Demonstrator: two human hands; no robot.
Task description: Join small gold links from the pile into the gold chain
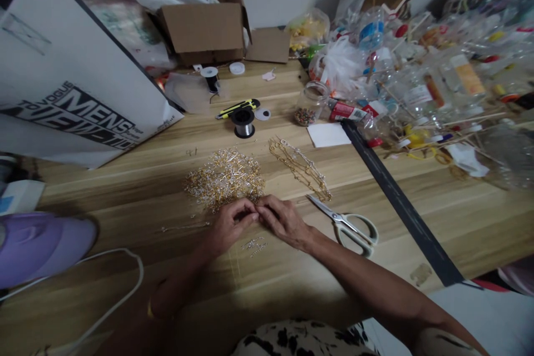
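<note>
Both hands meet at the near edge of a pile of gold and silver jewellery pieces (227,175) on the wooden table. My left hand (233,223) has thumb and fingers pinched together; what it holds is too small to make out. Fingertips of my right hand (283,219) press together right beside it, also on something too small to name. Just below the hands lie a few short silver chain pieces (254,245). Gold chains (300,169) are stretched out beyond my right hand. Scissors (350,225) with pale handles lie partly open to its right. A thin chain (186,227) lies left of my left hand.
Behind the pile are a wire spool (243,122), a yellow cutter (237,108) and a jar of beads (308,104). A black strip (400,200) crosses the right side, near heaped plastic bottles (421,89). A white box (75,78) and purple object (45,245) stand left.
</note>
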